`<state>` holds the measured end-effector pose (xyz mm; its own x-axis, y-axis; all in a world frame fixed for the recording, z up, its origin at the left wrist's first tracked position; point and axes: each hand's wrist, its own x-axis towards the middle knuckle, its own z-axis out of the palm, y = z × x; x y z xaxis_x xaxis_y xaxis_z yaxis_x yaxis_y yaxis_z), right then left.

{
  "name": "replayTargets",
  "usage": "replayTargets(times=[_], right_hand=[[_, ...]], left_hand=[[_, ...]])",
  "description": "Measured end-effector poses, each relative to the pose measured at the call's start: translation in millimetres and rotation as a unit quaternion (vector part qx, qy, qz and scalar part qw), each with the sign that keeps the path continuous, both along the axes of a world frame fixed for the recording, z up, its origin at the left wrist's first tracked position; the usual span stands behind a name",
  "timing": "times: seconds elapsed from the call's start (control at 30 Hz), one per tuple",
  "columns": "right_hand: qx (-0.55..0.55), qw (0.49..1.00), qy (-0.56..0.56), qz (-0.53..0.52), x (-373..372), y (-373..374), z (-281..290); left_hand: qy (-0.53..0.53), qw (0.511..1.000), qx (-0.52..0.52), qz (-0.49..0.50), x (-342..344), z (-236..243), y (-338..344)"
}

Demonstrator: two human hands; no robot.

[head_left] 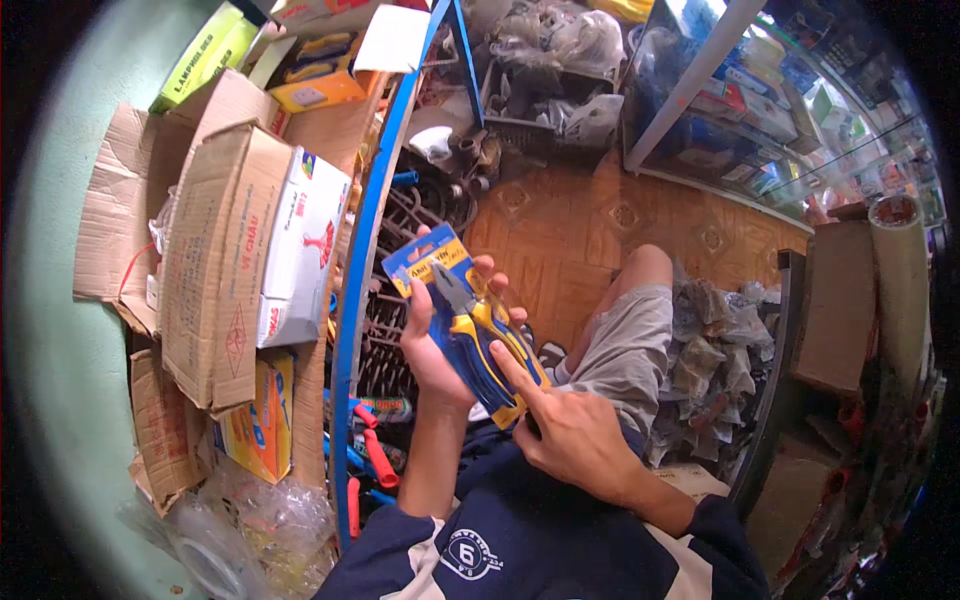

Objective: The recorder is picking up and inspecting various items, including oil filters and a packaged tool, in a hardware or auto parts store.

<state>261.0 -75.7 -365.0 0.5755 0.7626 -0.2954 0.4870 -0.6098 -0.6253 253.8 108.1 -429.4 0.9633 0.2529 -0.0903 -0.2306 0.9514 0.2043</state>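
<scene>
A blister pack of yellow and blue pliers [470,325] on a blue and yellow card is held tilted in front of my chest. My left hand [440,360] is closed round it, thumb on the left edge and fingertips showing past the right edge. My right hand [575,445] has its index finger extended onto the lower handles, with its other fingers curled by the pack's bottom corner; part of that grip is hidden.
Left is a blue-edged rack [349,310] with cardboard boxes [205,260]; red-handled tools [378,455] lie below. Beyond my knee is wooden-patterned floor [540,230]. Plastic-wrapped bags [705,350], upright cartons [830,300] and a glass cabinet [760,110] stand right; a crate [550,100] sits ahead.
</scene>
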Motion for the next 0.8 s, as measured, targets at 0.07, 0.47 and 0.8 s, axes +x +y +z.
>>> replayTargets(times=[0.07, 0.47, 0.8], right_hand=[[0.009, 1.0, 0.002, -0.012, 4, 2, 1], [0.296, 0.922, -0.013, -0.251, 30, -25, 11], [0.288, 0.929, 0.03, -0.231, 40, 34, -17]], left_hand=[[0.011, 1.0, 0.023, 0.002, 1, -5, 2], [0.064, 0.993, -0.099, -0.008, 2, -4, -1], [0.025, 0.998, -0.048, 0.016, 5, 19, -17]])
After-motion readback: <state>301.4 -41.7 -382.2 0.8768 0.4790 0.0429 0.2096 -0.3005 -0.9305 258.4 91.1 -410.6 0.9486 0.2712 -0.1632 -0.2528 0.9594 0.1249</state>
